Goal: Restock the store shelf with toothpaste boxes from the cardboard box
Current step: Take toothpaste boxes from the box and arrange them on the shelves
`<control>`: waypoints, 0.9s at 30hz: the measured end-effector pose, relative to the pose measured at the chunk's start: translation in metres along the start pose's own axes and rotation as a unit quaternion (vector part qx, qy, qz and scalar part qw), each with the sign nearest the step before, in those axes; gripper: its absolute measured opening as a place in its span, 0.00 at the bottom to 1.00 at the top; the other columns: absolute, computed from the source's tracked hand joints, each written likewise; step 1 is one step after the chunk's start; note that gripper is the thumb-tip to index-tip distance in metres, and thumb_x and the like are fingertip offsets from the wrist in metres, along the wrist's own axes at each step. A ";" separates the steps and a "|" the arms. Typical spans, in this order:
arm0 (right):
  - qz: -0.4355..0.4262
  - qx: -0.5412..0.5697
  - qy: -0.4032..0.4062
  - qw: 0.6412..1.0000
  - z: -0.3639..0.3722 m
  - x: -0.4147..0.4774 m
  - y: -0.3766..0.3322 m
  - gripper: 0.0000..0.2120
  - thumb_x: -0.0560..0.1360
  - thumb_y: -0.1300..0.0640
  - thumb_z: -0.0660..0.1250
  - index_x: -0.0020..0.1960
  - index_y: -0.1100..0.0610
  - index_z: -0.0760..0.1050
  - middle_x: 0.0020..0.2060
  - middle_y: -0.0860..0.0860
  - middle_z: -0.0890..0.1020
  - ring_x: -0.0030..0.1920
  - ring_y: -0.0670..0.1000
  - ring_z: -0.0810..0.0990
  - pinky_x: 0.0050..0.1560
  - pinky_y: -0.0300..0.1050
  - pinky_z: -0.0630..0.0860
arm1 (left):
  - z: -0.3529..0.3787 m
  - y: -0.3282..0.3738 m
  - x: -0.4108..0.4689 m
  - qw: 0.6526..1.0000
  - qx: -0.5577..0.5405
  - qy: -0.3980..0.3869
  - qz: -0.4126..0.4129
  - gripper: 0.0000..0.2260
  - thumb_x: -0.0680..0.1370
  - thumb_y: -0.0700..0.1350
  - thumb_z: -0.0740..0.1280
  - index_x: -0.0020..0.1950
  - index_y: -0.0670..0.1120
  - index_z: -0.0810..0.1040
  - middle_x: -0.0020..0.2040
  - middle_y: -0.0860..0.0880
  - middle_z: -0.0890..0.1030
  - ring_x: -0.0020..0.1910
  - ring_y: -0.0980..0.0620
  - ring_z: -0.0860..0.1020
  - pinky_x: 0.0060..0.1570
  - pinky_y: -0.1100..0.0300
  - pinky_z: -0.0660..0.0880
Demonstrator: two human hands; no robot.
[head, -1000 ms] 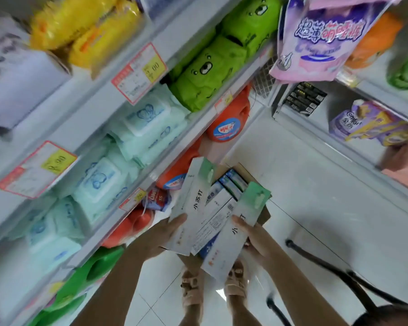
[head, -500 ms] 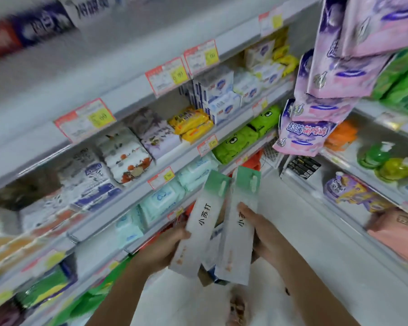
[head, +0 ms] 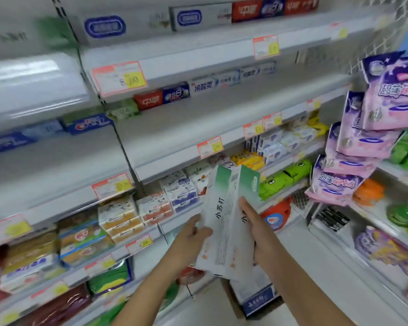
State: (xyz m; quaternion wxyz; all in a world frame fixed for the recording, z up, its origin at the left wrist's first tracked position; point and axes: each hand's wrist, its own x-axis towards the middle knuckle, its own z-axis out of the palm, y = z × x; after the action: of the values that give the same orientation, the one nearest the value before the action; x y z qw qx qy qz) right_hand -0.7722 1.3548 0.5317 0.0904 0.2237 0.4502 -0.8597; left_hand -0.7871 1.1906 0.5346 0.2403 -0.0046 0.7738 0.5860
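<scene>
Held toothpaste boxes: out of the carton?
Out. Left hand and right hand hold the toothpaste boxes up before the shelves; carton sits below.

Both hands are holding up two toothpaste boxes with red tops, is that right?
Not quite. The head view shows the left hand and right hand holding up two toothpaste boxes, but their tops are green, not red.
</scene>
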 end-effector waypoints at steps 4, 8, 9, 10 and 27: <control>-0.038 -0.048 -0.035 0.998 0.053 -0.023 0.004 0.21 0.72 0.40 0.66 0.60 0.50 0.78 0.50 0.53 0.85 0.50 0.57 0.83 0.51 0.52 0.78 | -0.026 0.021 -0.039 0.999 0.043 0.011 0.032 0.11 0.82 0.48 0.58 0.64 0.56 0.69 0.60 0.53 0.78 0.52 0.55 0.78 0.47 0.64 0.74; -0.058 -0.044 -0.066 0.995 0.099 -0.044 0.001 0.18 0.73 0.43 0.66 0.58 0.51 0.79 0.46 0.53 0.86 0.45 0.55 0.85 0.43 0.49 0.80 | -0.053 0.037 -0.077 0.995 0.072 0.009 0.074 0.26 0.78 0.64 0.54 0.74 0.59 0.56 0.70 0.61 0.64 0.66 0.58 0.67 0.62 0.61 0.66; -0.058 -0.035 -0.086 0.994 0.108 -0.047 0.003 0.17 0.75 0.44 0.65 0.59 0.51 0.78 0.46 0.53 0.86 0.43 0.54 0.85 0.39 0.47 0.81 | -0.061 0.039 -0.086 0.992 0.089 0.000 0.085 0.28 0.77 0.64 0.55 0.75 0.59 0.53 0.68 0.62 0.65 0.63 0.60 0.68 0.60 0.64 0.66; -0.061 -0.029 -0.105 0.992 0.117 -0.053 0.006 0.17 0.76 0.44 0.64 0.60 0.50 0.78 0.47 0.53 0.86 0.43 0.53 0.85 0.37 0.46 0.81 | -0.068 0.042 -0.094 0.990 0.110 -0.014 0.091 0.31 0.76 0.64 0.57 0.76 0.60 0.48 0.65 0.63 0.67 0.61 0.61 0.70 0.57 0.67 0.67; -0.199 -0.070 -0.288 0.934 0.182 -0.132 -0.012 0.25 0.70 0.47 0.64 0.66 0.51 0.72 0.54 0.51 0.83 0.55 0.52 0.82 0.53 0.52 0.80 | -0.128 0.090 -0.182 0.962 0.147 0.077 0.218 0.45 0.69 0.51 0.74 0.73 0.70 0.47 0.61 0.53 0.78 0.52 0.53 0.81 0.53 0.52 0.79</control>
State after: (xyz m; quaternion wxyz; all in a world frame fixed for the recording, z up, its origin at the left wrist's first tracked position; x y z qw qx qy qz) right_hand -0.7157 1.2074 0.6923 0.0591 -0.1345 0.4990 -0.8541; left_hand -0.6989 1.0522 0.7098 0.0447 0.1546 0.8497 0.5021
